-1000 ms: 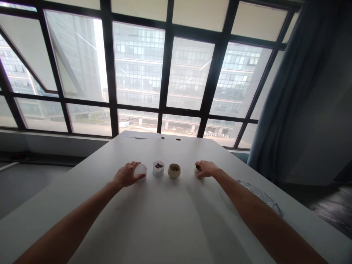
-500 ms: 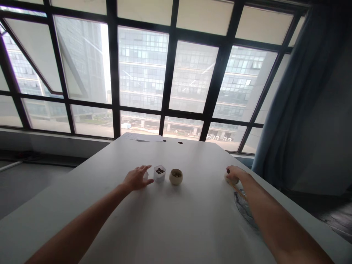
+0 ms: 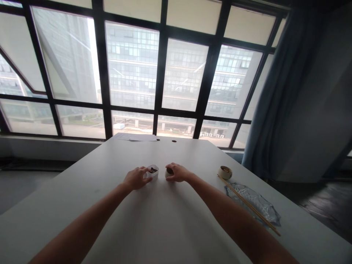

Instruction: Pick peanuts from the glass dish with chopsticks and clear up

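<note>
My left hand (image 3: 136, 178) lies on the white table (image 3: 170, 220), fingers bent against the left side of a clear plastic cup (image 3: 153, 171) with dark bits inside. Just to the right, my right hand (image 3: 178, 172) is closed over a small round beige bowl (image 3: 167, 172), covering most of it. A second small beige bowl (image 3: 225, 172) stands alone far to the right, apart from both hands.
A clear glass plate (image 3: 257, 205) lies near the table's right edge with a pair of chopsticks (image 3: 247, 203) across it. Paper sheets (image 3: 137, 137) and a dark round spot (image 3: 173, 140) are at the far end. Behind are large windows and a blue curtain (image 3: 277, 91).
My right hand carried a small bowl to the right, left it by the glass plate, and came back onto the middle bowl. My left hand shifted right to the cup with dark bits.
</note>
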Motion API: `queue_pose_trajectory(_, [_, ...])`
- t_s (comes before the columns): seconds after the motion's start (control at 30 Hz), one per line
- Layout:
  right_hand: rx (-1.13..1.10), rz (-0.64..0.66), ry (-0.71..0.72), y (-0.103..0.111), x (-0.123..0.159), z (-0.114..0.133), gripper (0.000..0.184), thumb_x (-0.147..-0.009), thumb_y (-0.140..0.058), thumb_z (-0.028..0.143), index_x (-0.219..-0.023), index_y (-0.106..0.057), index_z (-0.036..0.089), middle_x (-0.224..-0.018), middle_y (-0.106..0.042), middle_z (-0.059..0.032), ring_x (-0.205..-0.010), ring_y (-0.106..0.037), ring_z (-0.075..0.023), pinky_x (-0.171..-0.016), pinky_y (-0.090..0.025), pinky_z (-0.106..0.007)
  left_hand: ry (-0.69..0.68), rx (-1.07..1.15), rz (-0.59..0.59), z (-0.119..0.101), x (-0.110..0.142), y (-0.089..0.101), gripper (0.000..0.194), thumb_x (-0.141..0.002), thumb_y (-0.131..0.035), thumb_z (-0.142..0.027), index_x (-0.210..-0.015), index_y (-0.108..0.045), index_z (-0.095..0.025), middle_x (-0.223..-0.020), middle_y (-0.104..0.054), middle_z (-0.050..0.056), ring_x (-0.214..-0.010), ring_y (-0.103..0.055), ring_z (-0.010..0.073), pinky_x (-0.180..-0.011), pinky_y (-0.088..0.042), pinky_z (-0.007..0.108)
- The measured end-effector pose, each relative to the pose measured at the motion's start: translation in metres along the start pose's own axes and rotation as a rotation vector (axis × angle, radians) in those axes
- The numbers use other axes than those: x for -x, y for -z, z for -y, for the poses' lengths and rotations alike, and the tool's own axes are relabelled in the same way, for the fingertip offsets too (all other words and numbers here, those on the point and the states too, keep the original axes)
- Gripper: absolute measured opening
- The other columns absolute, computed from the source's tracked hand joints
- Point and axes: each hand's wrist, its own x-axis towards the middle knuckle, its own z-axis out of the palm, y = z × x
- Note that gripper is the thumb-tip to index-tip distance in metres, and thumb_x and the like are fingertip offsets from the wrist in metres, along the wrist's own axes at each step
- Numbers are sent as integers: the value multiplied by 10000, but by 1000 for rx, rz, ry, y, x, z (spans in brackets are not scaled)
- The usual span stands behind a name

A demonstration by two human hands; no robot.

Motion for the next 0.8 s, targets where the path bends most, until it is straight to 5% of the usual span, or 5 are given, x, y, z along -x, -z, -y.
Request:
queue_pose_trajectory(0.47, [268,56,-507,56,48,-114,322,-971,-601,335,-1253,-578,182,-1288,-554,-102,-1101,-583,-243,-935,-506,-458,-24,34,-24,-9,8,-3,410,-854,-548,-467,-1219,-629,-298,-1233,-665,34,-1107,-620,261,-859,-493,344])
queue_pose_trajectory(0.63, [203,24,-418,53,44,-106,448,-953,-619,377,-1343,-522,180,-1391,-487,-122,-1211,-521,-290,-1011,-436,-528,-49,37,-39,-28,-2,-12,361,-857,-548,-452,-1164,-654,-294,-1209,-679,27,-1080,-631,247,-851,-498,329])
queue_pose_trajectory(0.8, [115,5,-209,48,41,-79,570,-857,-712,428,-1375,-541,262,-1440,-499,-60,-1293,-479,-253,-1097,-367,-374,-94,41,-9,-77,-33,-29,374,-850,-551,-461,-1158,-660,-279,-1215,-680,28,-1080,-629,256,-886,-500,360])
